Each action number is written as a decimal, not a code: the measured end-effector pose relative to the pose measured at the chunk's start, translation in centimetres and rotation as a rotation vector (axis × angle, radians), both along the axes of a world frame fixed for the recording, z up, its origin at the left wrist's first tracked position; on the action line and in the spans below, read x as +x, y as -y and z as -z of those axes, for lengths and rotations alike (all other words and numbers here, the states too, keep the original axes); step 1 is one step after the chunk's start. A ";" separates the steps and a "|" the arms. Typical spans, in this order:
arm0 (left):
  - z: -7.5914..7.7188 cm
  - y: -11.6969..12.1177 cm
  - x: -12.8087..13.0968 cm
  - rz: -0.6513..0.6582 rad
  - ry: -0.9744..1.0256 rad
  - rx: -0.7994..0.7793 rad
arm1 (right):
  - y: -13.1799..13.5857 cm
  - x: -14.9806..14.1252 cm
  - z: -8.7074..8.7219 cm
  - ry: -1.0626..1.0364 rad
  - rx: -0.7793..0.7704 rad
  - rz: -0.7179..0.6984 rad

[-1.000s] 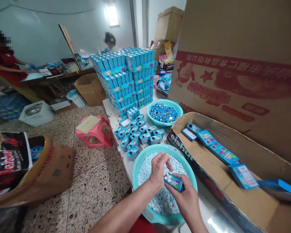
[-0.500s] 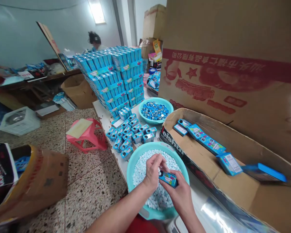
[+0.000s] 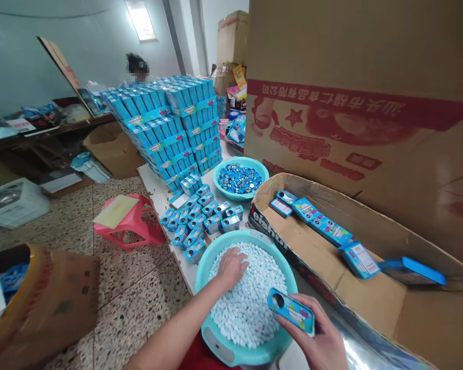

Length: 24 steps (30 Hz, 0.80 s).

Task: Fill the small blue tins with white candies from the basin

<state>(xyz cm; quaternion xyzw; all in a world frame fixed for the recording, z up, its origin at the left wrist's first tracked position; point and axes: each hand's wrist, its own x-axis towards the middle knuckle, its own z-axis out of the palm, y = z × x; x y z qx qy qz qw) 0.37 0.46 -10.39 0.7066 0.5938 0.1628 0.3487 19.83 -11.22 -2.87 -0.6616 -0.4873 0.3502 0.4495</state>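
Note:
My left hand point(image 3: 232, 268) lies on the small white candies point(image 3: 247, 306) that fill a turquoise basin point(image 3: 291, 270). Its fingers are spread, with some tips hidden among the candies. Over the basin's right rim, my right hand point(image 3: 326, 329) grips a blue candy tin point(image 3: 295, 311) by its sides. The tin's top, with a round dark hole, faces up toward me, tilted. Several similar tins point(image 3: 196, 251) stand in a group on the table just beyond the basin, most showing their round holes.
A second turquoise basin point(image 3: 265, 179) holds blue and silver round caps. Stacked trays of blue packs point(image 3: 154, 139) rise behind the tins. To the right lies an open carton point(image 3: 327, 272) with several blue packs; a pink stool point(image 3: 139, 226) stands left. Across the room, a person's head point(image 3: 137, 66) shows.
My left hand has moved from the tin's opening down onto the candies. My right hand has shifted the tin right and turned its top toward me. The view has swung right.

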 end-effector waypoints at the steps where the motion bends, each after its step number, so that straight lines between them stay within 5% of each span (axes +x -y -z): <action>1: 0.8 0.0 0.8 0.016 -0.063 0.026 | 0.0 0.2 0.1 0.011 -0.012 -0.006; 6: 2.6 2.0 4.8 0.052 -0.185 -0.001 | 0.0 0.4 0.2 0.042 -0.049 0.048; 10: 3.2 4.3 3.6 0.101 -0.140 -0.008 | -0.4 -0.2 0.8 0.057 -0.044 0.069; 15: 3.1 3.9 0.7 -0.380 0.355 -0.137 | -1.3 -1.0 1.6 0.079 0.002 0.099; 19: 0.5 3.3 0.8 -0.514 0.583 -0.314 | -1.5 -1.0 1.9 0.102 0.018 0.049; 24: -6.1 3.6 2.6 -0.624 1.081 -0.564 | -1.5 -2.0 2.6 0.123 0.071 -0.015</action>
